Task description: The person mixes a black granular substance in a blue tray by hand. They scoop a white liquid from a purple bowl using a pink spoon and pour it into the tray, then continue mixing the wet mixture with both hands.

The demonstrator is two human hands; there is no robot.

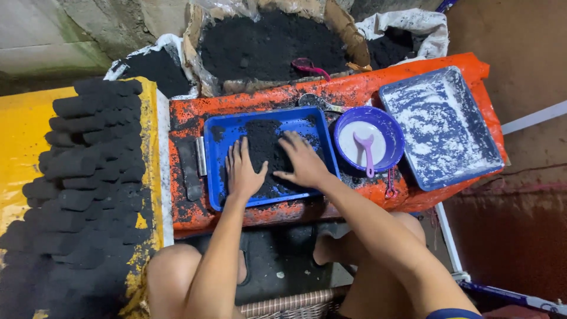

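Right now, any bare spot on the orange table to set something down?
Barely. A thin orange strip between blue tray and powder box. Both hands, left and right, fill the tray; purple bowl and floured tray crowd the right.

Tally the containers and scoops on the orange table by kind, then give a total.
Blue trays: 2, one holding black powder under both hands, one dusted with white powder
Purple bowl: 1
Scoops: 2, a purple one in the bowl, a pink one in the black heap behind
Total: 5
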